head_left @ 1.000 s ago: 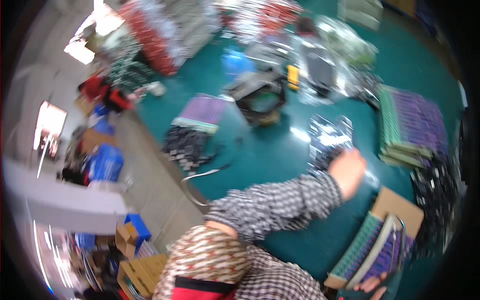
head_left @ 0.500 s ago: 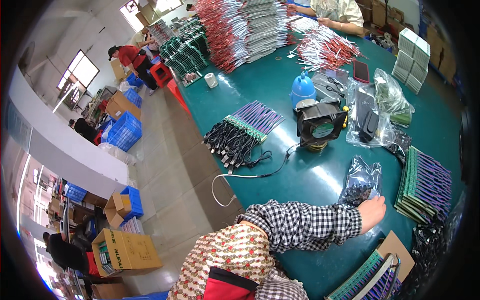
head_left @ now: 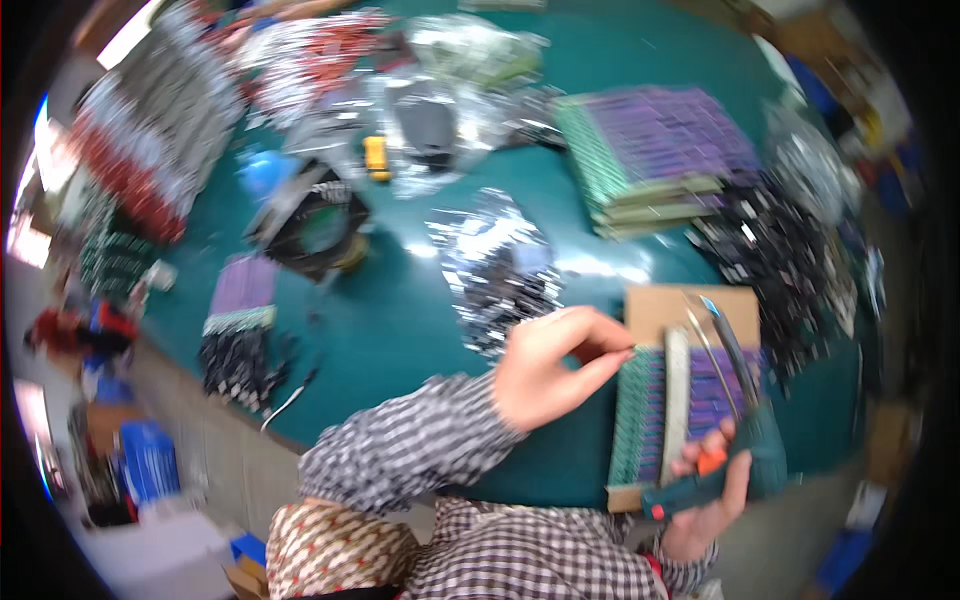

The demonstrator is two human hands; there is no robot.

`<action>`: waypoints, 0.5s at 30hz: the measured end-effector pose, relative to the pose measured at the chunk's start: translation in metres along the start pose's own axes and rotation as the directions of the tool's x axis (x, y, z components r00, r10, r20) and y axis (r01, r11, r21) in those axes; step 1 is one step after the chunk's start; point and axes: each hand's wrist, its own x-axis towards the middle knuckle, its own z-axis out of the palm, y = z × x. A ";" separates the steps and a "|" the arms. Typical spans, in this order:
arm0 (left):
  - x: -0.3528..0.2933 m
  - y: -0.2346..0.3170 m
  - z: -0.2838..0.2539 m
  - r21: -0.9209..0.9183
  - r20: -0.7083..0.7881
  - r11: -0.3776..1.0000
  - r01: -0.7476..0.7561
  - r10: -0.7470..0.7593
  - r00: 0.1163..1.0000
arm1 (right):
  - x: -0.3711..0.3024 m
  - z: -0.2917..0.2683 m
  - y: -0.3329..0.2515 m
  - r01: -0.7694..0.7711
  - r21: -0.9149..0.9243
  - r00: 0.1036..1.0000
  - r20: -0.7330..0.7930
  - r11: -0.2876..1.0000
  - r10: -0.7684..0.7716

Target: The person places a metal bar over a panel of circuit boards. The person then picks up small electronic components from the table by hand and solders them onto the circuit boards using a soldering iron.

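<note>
My left hand [head_left: 553, 365] reaches across to the left edge of a row of green and purple circuit boards [head_left: 668, 405] lying on a brown cardboard sheet [head_left: 688, 310]; its thumb and fingers are pinched at the boards' edge. My right hand [head_left: 712, 490] grips the teal handle of a long-nosed tool [head_left: 735, 400] with an orange button; its thin metal tips point up over the boards. The picture is blurred by motion.
A crinkled clear bag of small dark parts [head_left: 500, 270] lies just beyond my left hand. A tall stack of green and purple boards [head_left: 650, 155] stands at the back right, black cable bundles [head_left: 780, 250] beside it. A black fan [head_left: 315, 225] and a cable bundle [head_left: 240, 330] sit left.
The view has swung toward the table's right side. My left hand has come from the clear bag to the boards on the cardboard. My right hand with the tool has come into view.
</note>
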 end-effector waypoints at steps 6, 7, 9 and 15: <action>-0.031 0.021 0.026 0.060 0.132 0.942 -0.329 0.320 0.938 | 0.013 0.043 0.000 0.071 -0.478 0.997 0.040 0.876 -0.059; -0.035 0.021 0.030 0.087 0.139 0.934 -0.347 0.334 0.932 | 0.013 0.041 0.000 0.069 -0.520 0.998 0.044 0.851 -0.054; -0.039 0.022 0.033 0.100 0.169 0.929 -0.356 0.337 0.926 | 0.012 0.039 0.000 0.084 -0.591 0.996 0.063 0.802 -0.058; -0.046 0.026 0.035 0.229 0.183 0.916 -0.328 0.291 0.939 | 0.009 0.029 0.003 0.098 -0.533 0.990 0.141 0.841 -0.026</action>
